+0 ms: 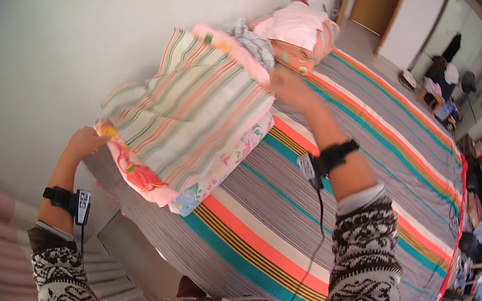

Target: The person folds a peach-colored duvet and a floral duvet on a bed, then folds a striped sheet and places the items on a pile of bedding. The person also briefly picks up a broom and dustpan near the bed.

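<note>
A striped cloth (180,112) with pink edging lies rumpled over a floral-printed fabric (240,155), perhaps a pillow, on the bed by the wall. My left hand (87,142) pinches the near left corner of the cloth, where the pink edging (139,167) bears a red and yellow print. At the far right corner, my right hand (284,86) is blurred against the end of the pink edge. Its fingers are too smeared to show whether they grip the fabric. Dark straps with small devices sit on both forearms.
A striped sheet (281,194) covers the bed. Grey patterned fabric (251,41) and an orange striped bundle (330,37) topped by a pink cloth (292,21) lie at the far end. The white wall (62,27) borders the left side. Clutter lines the right side. Black cables hang from both wrist devices.
</note>
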`<state>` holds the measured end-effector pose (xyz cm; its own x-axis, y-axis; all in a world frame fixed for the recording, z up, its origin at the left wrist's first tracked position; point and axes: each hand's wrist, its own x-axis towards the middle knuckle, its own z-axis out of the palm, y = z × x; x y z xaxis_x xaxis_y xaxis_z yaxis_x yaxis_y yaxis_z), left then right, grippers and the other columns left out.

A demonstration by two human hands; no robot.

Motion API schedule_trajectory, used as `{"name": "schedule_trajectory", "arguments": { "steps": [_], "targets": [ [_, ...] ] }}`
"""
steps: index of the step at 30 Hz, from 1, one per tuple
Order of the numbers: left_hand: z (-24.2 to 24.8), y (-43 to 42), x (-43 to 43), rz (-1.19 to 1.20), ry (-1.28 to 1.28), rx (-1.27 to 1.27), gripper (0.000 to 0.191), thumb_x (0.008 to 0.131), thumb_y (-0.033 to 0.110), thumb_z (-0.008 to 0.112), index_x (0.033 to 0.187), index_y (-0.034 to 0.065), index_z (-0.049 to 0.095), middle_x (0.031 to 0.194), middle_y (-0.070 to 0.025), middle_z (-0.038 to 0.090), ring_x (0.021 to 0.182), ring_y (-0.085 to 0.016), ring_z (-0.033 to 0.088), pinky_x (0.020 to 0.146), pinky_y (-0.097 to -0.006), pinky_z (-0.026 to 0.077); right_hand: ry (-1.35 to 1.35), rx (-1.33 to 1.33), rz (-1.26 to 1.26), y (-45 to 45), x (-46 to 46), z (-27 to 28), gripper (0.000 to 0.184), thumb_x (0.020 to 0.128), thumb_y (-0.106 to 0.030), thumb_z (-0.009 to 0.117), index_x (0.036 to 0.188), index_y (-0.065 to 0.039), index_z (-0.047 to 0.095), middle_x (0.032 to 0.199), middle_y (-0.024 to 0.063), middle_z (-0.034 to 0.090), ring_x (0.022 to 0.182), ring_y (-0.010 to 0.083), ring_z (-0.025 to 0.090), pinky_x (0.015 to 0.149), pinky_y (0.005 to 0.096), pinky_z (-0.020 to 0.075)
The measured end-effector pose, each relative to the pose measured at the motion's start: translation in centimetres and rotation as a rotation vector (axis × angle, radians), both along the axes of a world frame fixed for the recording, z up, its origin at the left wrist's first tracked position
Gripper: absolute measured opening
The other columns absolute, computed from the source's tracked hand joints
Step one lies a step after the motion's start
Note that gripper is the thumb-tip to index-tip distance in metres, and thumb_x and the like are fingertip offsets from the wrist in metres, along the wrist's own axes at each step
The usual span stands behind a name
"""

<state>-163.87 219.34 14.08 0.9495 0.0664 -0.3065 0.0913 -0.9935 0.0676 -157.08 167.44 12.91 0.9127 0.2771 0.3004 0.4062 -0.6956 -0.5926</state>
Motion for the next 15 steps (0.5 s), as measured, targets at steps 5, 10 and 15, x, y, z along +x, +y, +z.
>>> {"name": "schedule_trajectory", "arguments": {
  "steps": [5,10,15],
  "targets": [
    [-1.8,-11.0,1.4,-0.423,-0.476,-0.360,0.081,0.072,0.052,0.067,0.129,-0.0003,0.043,0.132,-0.0246,0.041,0.121,-0.035,0.042,0.097,-0.0381,0.039,0.739,0.122,-0.347,-1.8,-12.0,-14.0,0.050,0.083,-0.043,0.062,0.107,0.001,0.057,0.099,0.0164,0.061,0.077,0.0246,0.064,0.059,0.0377,0.0548],
    [-7.7,-17.8,6.1,-0.591,-0.140,-0.025,0.106,0.067,0.050,0.073,0.142,-0.0002,0.019,0.148,-0.0228,0.015,0.136,-0.041,0.016,0.108,-0.0444,0.024,0.812,0.740,-0.321,8.0,-12.3,-24.0,0.090,0.077,-0.039,0.071,0.140,0.001,0.022,0.129,0.0245,0.045,0.114,0.0327,0.051,0.075,0.0453,0.0538],
    [-10.7,-15.9,8.0,-0.699,-0.218,-0.203,0.110,0.065,0.047,0.076,0.142,-0.0026,0.016,0.147,-0.0268,0.013,0.135,-0.043,0.017,0.109,-0.0438,0.022,0.534,1.267,-0.301,15.8,-7.2,-28.4,0.083,0.071,-0.021,0.075,0.137,-0.003,0.028,0.124,0.0171,0.050,0.111,0.0238,0.051,0.090,0.0350,0.0444]
  ]
}}
